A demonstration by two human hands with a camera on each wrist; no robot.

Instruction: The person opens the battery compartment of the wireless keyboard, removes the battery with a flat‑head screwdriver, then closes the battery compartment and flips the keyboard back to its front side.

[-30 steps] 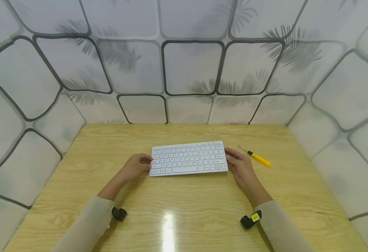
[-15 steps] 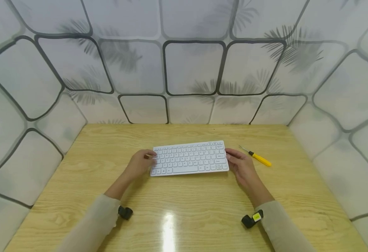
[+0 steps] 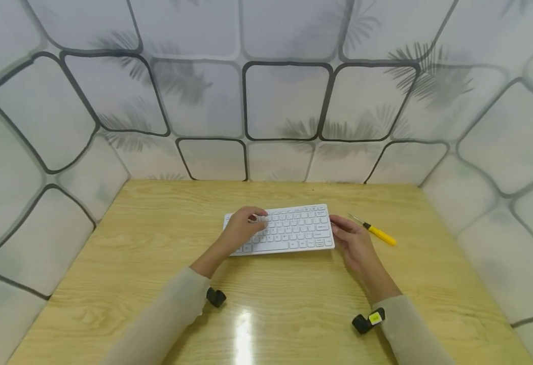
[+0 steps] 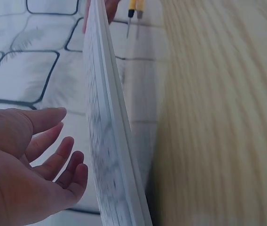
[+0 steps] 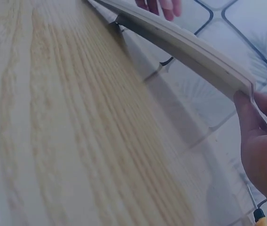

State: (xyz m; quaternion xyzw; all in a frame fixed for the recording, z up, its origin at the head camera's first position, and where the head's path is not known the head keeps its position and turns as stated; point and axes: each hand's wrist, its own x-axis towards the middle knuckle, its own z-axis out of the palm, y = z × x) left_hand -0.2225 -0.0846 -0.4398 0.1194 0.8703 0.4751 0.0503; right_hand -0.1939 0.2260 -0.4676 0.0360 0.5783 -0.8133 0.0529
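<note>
A white computer keyboard (image 3: 295, 230) lies lengthwise in front of me, its right end lifted off the wooden table. My right hand (image 3: 356, 244) pinches that raised end, thumb and fingers on either side of the edge in the right wrist view. Over the left part of the keys hovers my left hand (image 3: 243, 228), covering several of them in the head view. Its fingers (image 4: 58, 155) are loosely bent and hold nothing, with a gap between them and the keys in the left wrist view. The keyboard's underside (image 5: 185, 61) shows in the right wrist view.
A yellow-handled screwdriver (image 3: 382, 235) lies on the table (image 3: 275, 294) just right of my right hand, its metal tip pointing up and left. Patterned cloth walls (image 3: 289, 101) rise behind the table and along both sides.
My left hand has let go of the keyboard's left end and moved right, over the keys. The right hand keeps its hold, and the view has shifted slightly.
</note>
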